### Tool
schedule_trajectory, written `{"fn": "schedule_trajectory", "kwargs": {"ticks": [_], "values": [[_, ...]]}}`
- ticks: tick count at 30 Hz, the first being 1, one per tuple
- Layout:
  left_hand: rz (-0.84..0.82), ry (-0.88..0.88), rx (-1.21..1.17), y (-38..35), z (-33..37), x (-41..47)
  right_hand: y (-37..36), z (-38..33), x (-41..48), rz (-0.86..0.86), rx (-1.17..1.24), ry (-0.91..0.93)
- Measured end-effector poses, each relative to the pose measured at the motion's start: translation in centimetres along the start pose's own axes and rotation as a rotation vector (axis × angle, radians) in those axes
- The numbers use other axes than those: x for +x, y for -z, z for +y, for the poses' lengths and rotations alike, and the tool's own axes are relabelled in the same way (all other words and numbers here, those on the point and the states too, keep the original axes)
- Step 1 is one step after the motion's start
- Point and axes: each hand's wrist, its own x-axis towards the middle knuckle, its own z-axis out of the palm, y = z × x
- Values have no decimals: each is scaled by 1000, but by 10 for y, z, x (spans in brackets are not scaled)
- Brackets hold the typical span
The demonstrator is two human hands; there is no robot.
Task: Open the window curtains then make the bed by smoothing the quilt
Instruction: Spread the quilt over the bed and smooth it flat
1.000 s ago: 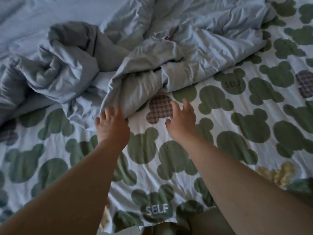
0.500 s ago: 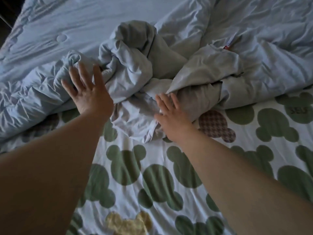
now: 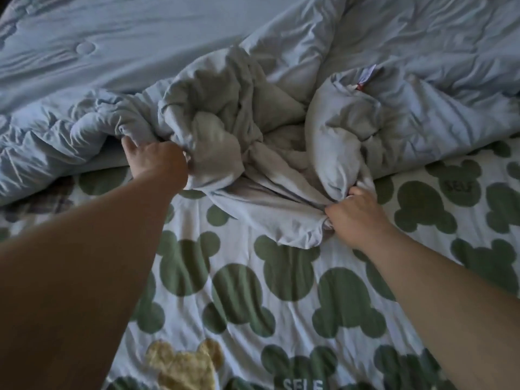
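Both hands are clenched on the pale blue quilt. The left hand has its fingers buried in a bunched fold at the left of the crumpled heap, thumb lying along the cloth. The right hand pinches a gathered hem at the near right of the heap, knuckles up; its fingertips are hidden in the fabric, so how much cloth it holds is hard to tell.

From the head camera, the quilt lies rumpled across the far half of the bed, its smoother stretch running to the far left and a twisted mound in the middle between the two hands. A small tag with a red edge pokes out of the folds at the far right of the mound. Under and nearer than the quilt spreads a white bedsheet printed with green mouse-head shapes, one yellow shape near the bottom edge and the word SELF on some. Both bare forearms reach in from the near corners.
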Motion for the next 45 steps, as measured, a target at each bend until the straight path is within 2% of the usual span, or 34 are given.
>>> {"fn": "schedule_trajectory", "kwargs": {"ticks": [3, 4, 6, 9, 13, 16, 17, 18, 21, 24, 28, 30, 34, 37, 39, 41, 45], "values": [[37, -48, -114, -5, 21, -40, -25, 39, -45, 24, -85, -116], [30, -70, -166, -9, 28, -54, -33, 53, -57, 45, -48, -147], [-45, -132, -224, -12, 46, -85, -55, 80, -93, 88, -4, -141], [-96, -196, -276, -16, 77, -119, -71, 104, -139, 89, -64, -129], [-162, -163, -313, -11, 129, -159, -102, 137, -208, -104, -120, -314], [-185, -224, -223, -16, 155, -194, -136, 173, -264, -107, -122, -384], [-184, -246, -210, -21, 162, -205, -145, 180, -282, -228, -199, -451], [-195, -265, -200, -26, 165, -214, -157, 186, -296, -319, -239, -470], [-284, -278, -164, -43, 168, -236, -163, 183, -315, -395, -219, -439], [-257, -259, -141, -57, 167, -247, -152, 153, -290, -313, -46, -334], [-169, -261, -118, -68, 170, -243, -130, 91, -238, 4, 201, -74], [-129, -267, -111, -69, 173, -237, -126, 56, -218, 108, 266, 28], [-49, -267, -133, -69, 176, -227, -124, 2, -188, 175, 334, 17], [-155, -210, -329, -70, 175, -238, -121, 3, -181, 196, 297, -31], [-207, -165, -448, -71, 176, -258, -121, 22, -189, 130, 330, -50], [-251, -136, -525, -70, 177, -287, -126, 41, -206, -30, 312, -31], [-421, -194, -461, -75, 190, -347, -139, 52, -235, -349, 243, -48]]}}
